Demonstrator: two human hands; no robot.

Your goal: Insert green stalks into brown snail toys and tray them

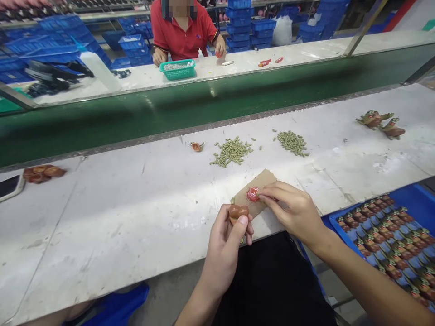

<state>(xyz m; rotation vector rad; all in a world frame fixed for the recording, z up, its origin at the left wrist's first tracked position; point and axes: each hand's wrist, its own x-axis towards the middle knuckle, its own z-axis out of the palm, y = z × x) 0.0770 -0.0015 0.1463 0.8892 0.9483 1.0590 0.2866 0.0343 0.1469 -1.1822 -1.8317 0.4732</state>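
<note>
My left hand (229, 240) holds a brown figure (239, 212) with a rounded, shiny top, the thumb pressed on its side. To its right, my right hand (288, 206) has thumb and fingers pinched at the edge of a small red cap-like piece (252, 194); anything between the fingertips is too small to make out. The red piece rests on a cardboard strip (268, 177) near the table's front edge. Beyond the cardboard lie two piles of small green pegs, one on the left (233, 151) and one on the right (292, 143).
A small brown piece (196, 146) lies left of the pegs, finished-looking figures (374, 118) at the right. Brown pieces (44, 173) and a phone (11, 186) sit far left. A blue tray (336, 222) of figures stands lower right. Across a green belt (210, 97) sits a person in red.
</note>
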